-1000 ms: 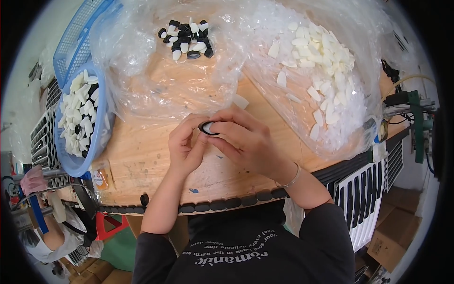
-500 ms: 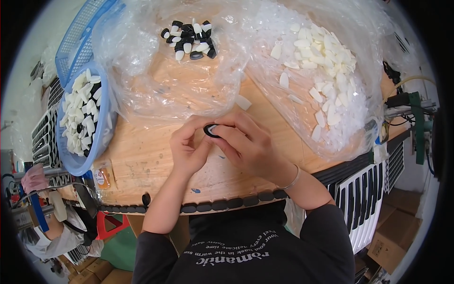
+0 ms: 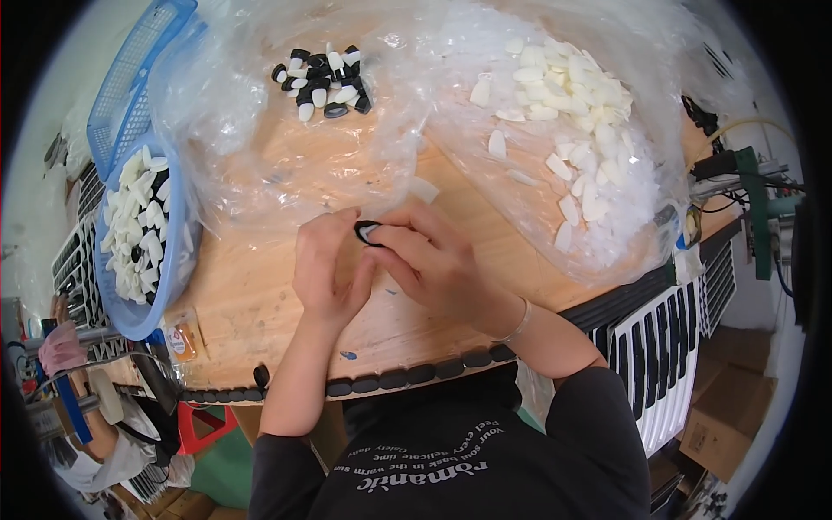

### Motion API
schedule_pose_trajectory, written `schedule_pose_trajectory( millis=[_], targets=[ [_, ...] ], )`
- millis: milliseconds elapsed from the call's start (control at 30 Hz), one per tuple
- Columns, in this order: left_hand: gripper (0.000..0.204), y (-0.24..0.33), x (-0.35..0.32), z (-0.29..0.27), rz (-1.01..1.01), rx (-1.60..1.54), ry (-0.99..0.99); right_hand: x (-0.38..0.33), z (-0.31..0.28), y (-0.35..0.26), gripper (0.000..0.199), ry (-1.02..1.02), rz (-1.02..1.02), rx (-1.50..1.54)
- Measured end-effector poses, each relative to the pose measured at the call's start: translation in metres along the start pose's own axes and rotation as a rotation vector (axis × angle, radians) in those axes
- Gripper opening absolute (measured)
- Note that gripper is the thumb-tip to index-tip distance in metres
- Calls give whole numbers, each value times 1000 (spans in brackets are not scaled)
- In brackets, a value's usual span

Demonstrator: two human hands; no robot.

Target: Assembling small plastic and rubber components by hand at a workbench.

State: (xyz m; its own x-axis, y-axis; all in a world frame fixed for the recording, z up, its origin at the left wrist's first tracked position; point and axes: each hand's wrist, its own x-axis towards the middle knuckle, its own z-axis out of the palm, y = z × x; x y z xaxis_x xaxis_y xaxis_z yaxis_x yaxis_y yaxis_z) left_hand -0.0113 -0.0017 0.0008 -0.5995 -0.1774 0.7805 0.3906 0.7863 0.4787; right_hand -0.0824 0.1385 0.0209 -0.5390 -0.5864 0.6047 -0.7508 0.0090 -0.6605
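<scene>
Left fingers (image 3: 361, 277) now parted wider, seemingly empty, with right fingers (image 3: 403, 240) pinched on the black ring (image 3: 360, 233)

White lettering (image 3: 425, 473) on dark shirt (image 3: 555, 472).

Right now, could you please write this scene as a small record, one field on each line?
Right hand: pinching a black ring
Left hand: close beside the ring, contact unclear
Table: wooden, below both hands
Far middle: small black and white pieces on clear plastic
Far right: heap of white pieces, also on clear plastic
Left side: blue basket holding mostly white pieces, some black
</scene>
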Motion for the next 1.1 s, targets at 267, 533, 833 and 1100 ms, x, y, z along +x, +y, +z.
schedule_pose_trajectory(
  millis=[267,533,833,1100],
  targets=[
    [45,-1,-3,-2,15,-5,45,6,-5,-3,16,73,-95,11],
    [47,-8,2,-8,-150,-96,90,47,-119,105,13,-96,220,-491],
    [45,-7,0,-9,-189,-106,-10,56,-88,160,16,-111,231,-581],
    [44,-9,-2,-10,-201,-97,-49,72,-103,136,9,-486,599,-721]
  ],
)
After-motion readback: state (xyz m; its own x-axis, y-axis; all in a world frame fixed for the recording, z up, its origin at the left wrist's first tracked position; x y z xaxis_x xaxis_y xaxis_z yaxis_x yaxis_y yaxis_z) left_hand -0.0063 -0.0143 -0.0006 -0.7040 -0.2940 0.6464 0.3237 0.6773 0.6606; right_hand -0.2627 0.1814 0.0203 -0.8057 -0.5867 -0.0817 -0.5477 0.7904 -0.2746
